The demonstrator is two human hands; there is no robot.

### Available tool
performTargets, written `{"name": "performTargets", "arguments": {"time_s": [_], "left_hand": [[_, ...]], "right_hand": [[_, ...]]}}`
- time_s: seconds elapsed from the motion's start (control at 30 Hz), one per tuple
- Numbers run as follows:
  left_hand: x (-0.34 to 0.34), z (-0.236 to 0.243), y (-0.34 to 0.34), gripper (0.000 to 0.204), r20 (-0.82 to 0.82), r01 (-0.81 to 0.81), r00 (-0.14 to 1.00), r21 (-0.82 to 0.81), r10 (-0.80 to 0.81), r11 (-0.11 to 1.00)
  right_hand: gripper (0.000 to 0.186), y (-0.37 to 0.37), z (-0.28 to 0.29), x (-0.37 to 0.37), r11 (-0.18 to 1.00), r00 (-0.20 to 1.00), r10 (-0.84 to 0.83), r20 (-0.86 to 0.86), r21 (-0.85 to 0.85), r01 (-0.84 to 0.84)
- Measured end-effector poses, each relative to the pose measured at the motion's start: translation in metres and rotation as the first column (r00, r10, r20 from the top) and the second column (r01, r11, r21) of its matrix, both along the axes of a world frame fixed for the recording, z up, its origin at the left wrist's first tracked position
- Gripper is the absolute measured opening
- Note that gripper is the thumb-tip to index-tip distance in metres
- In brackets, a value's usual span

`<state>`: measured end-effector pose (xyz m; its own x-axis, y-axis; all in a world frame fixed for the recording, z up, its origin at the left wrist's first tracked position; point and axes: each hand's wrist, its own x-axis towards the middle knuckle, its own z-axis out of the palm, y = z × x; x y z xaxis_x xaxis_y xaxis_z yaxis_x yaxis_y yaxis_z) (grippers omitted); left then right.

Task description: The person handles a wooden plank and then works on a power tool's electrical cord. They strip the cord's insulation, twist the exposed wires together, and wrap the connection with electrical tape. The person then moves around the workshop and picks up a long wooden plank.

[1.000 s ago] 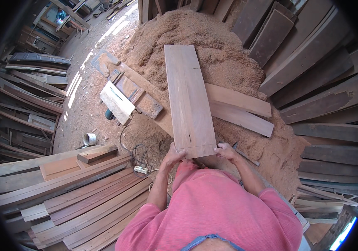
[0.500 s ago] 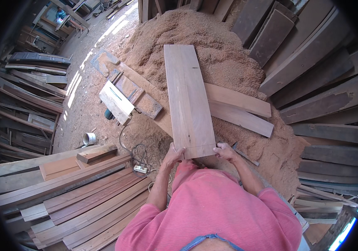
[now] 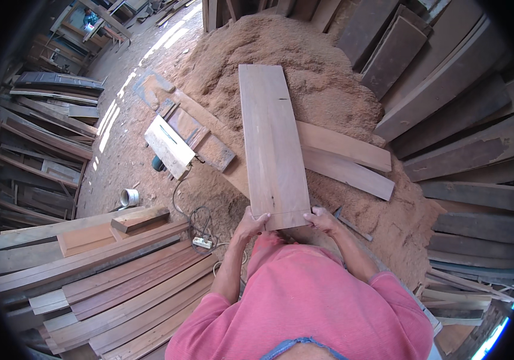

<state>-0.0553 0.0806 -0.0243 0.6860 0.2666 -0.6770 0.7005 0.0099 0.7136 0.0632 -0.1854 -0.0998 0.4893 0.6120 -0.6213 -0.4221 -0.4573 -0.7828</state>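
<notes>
A long pale wooden board [image 3: 273,138], marked with a thin line across its near end, lies before me at waist height. My left hand [image 3: 254,223] grips its near-left corner, thumb on top and fingers beneath. My right hand [image 3: 318,219] holds the near-right corner the same way. Two other planks [image 3: 347,171] lie crosswise under or behind the board's right side. A dark, thin metal tool [image 3: 353,227] rests just beyond my right hand. To the left is a pale slotted panel [image 3: 164,147] on a dusty wooden rig, with a green power tool [image 3: 158,163] partly hidden beneath it.
A large sawdust heap [image 3: 239,42] sits ahead. Stacked boards [image 3: 95,288] fill the lower left; leaning planks [image 3: 461,144] line the right. A power strip [image 3: 203,242] with tangled cords and a white bucket [image 3: 129,197] are at my left. A person [image 3: 90,18] is far upper left.
The board and both hands have shifted very slightly to the right in the picture, along with a slight shift of the surroundings. The grip on the board stays the same.
</notes>
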Motion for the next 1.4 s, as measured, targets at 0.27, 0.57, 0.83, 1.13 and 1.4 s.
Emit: {"name": "performTargets", "arguments": {"time_s": [0.27,0.57,0.83,1.13,1.4], "left_hand": [[0.006,0.022,0.006,0.050,0.159,0.120,0.983,-0.165,-0.094,0.979],[-0.013,-0.004,0.014,0.063,0.035,-0.159,0.983,-0.330,0.181,0.930],[-0.024,-0.030,0.016,0.069,0.016,-0.206,0.972,-0.420,0.234,0.884],[-0.020,-0.026,0.015,0.073,0.018,-0.149,0.986,-0.337,0.165,0.930],[-0.014,-0.023,0.008,0.062,0.089,-0.063,0.993,-0.156,0.078,0.986]], "right_hand": [[0.038,-0.001,0.001,0.003,0.999,1.000,0.008,-0.008,-0.036,-0.008],[0.031,-0.005,0.002,0.000,1.000,0.994,-0.019,-0.103,-0.014,0.018],[0.037,0.000,0.022,0.001,0.998,0.990,-0.058,-0.132,0.005,0.059],[0.029,0.000,0.010,-0.003,0.996,0.981,-0.088,-0.175,0.003,0.090],[0.029,-0.001,0.003,-0.005,0.997,0.987,-0.075,-0.144,0.024,0.079]]}}
